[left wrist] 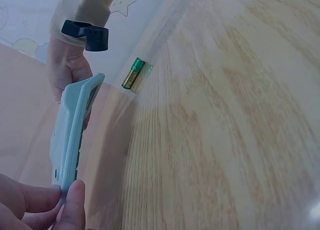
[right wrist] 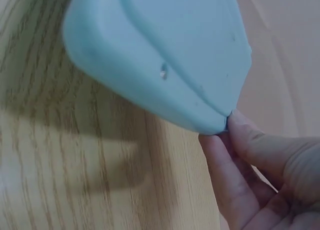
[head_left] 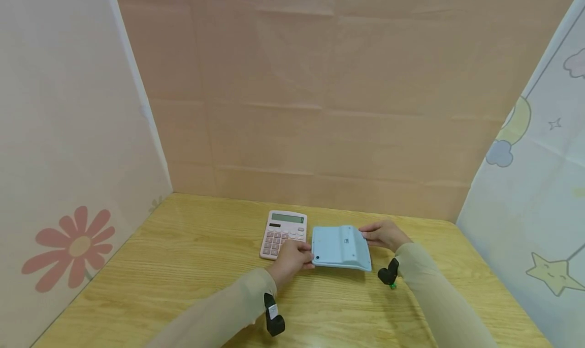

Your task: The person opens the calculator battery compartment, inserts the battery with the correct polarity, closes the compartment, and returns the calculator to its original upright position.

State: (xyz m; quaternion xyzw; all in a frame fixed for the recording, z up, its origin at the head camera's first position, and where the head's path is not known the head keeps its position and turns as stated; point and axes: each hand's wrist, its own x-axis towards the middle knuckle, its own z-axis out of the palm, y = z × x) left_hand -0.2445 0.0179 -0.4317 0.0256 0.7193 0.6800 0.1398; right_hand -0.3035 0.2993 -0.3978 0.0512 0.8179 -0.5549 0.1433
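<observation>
A light blue calculator is held just above the table with its back toward the head camera. My left hand pinches its left edge between thumb and fingers. At the opposite edge, my right hand pinches it the same way. The left wrist view shows the blue calculator edge-on, its keys facing the table side. A screw hole shows on the back of the casing in the right wrist view. Behind my left hand lies a pink calculator, face up, partly covered by that hand.
A green and gold battery lies on the wooden table; in the head view the right wrist's black camera mostly hides it. A brown sheet stands behind the table, with printed white sheets at both sides.
</observation>
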